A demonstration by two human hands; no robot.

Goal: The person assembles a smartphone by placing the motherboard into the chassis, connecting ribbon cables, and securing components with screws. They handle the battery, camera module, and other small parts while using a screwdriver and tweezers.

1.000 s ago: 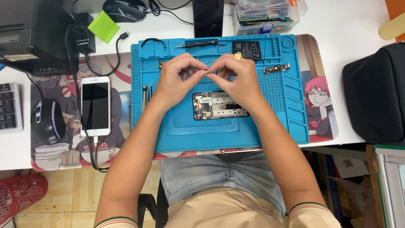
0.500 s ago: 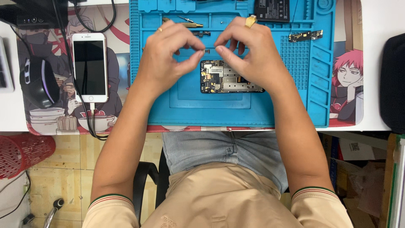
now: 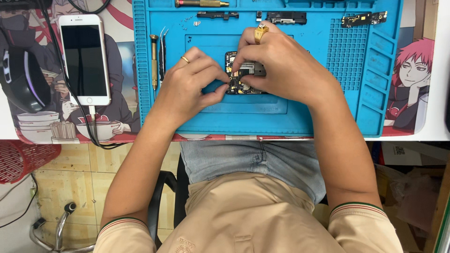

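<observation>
An opened phone with bare circuit boards (image 3: 241, 70) lies in the middle of a blue repair mat (image 3: 262, 115). My left hand (image 3: 190, 86) pinches at the phone's left edge with thumb and forefinger; whether a small part sits between them is hidden. My right hand (image 3: 281, 65), with a gold ring, lies over the phone's right half and presses down on it with its fingertips. Most of the phone is covered by both hands.
A white phone (image 3: 84, 58) on a cable lies left of the mat. A brass screwdriver (image 3: 154, 61) and tweezers (image 3: 162, 54) rest on the mat's left side. Small loose phone parts (image 3: 286, 18) lie along its top. A dark round object (image 3: 21, 79) sits far left.
Both hands came down from above the phone onto it, the right one covering it. The view tilted down and closer, so the mat shifted up in the picture.
</observation>
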